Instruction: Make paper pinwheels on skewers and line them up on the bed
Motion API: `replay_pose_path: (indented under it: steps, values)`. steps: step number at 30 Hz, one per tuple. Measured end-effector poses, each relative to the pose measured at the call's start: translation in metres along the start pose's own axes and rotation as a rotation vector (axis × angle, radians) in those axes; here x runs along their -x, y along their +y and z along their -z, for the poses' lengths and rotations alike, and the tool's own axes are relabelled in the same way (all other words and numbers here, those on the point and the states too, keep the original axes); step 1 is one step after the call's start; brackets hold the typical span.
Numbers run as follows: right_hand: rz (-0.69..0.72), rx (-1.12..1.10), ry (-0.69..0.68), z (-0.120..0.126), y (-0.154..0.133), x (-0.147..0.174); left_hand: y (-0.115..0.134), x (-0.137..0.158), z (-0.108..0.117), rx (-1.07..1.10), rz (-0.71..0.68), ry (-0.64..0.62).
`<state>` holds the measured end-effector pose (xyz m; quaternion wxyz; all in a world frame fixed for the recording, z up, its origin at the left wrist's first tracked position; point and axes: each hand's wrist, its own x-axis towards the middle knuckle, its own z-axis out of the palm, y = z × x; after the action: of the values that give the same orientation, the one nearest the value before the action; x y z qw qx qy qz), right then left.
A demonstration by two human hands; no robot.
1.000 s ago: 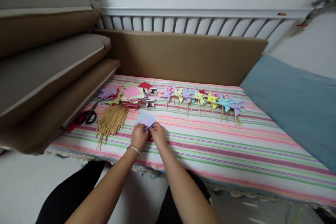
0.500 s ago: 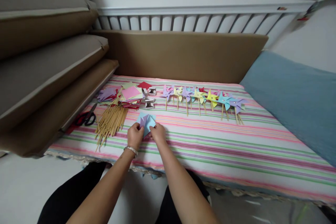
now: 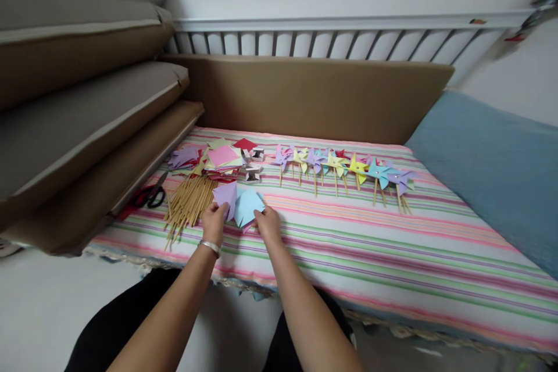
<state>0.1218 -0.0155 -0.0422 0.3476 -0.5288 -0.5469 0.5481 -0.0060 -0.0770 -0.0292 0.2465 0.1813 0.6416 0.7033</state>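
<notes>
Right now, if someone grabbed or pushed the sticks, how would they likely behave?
Each of the sticks is probably light and fairly stiff, being thin and straight. The pile would likely scatter, since its near ends fan out and no tie shows. On the cloth, loose ones might roll if they are round.

Left hand (image 3: 213, 225): fingers pinching a purple paper (image 3: 225, 194) with cut slits. Right hand (image 3: 269, 224): fingers gripping the edge of a light blue paper (image 3: 249, 206), just beside the purple one. Wooden sticks (image 3: 188, 200) lie fanned left of the hands; scissors (image 3: 156, 196) beyond them, near stacked cushions (image 3: 96, 104). Finished pinwheels (image 3: 335, 164) lie in a row to the right on a striped sheet (image 3: 370, 256).
</notes>
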Motion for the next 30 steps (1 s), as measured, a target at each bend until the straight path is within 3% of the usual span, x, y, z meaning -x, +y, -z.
replay_pose_path:
  steps: [9,17,30]
  values:
    - [-0.033,-0.115,0.002,0.002,-0.008,0.003,0.006,-0.004,0.009,0.177,0.096,0.073]
    - [0.031,-0.264,0.068,0.005,-0.014,0.005,-0.001,-0.001,0.006,0.243,0.091,0.161]
    - [0.002,-0.570,-0.014,-0.014,-0.006,0.010,0.003,0.037,-0.016,0.151,-0.075,-0.033]
